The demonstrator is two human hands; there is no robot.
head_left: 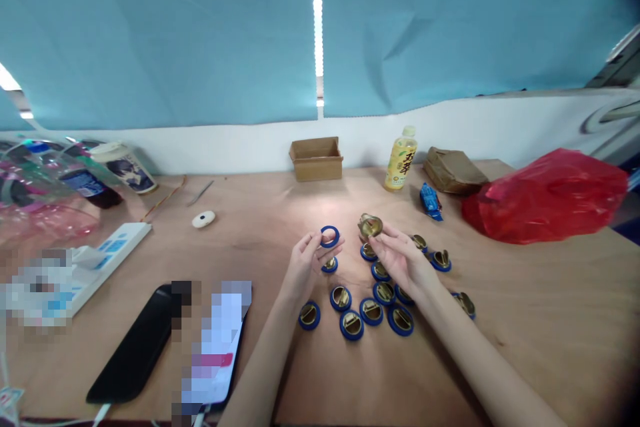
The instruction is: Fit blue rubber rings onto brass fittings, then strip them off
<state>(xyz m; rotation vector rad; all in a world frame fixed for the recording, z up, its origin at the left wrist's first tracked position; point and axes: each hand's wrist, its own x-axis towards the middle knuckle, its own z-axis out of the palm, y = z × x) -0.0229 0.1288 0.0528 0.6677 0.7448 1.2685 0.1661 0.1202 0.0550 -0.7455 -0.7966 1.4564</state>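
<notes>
Below the grips, blue-rimmed pieces [371, 311] are lying; left hand [305, 259] is pinching 1 blue ring [337, 235], right hand [403, 259] 1 brass piece [370, 225]; slack could drop either.

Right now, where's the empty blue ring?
In the head view, the blue ring is near the picture's middle, held in the left hand, just left of the brass-coloured metal piece in the right hand.

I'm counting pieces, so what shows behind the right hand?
Behind the right hand, blue-rimmed gold-coloured pieces peek out around its edges on the table; whatever it fully covers cannot be seen.
</notes>
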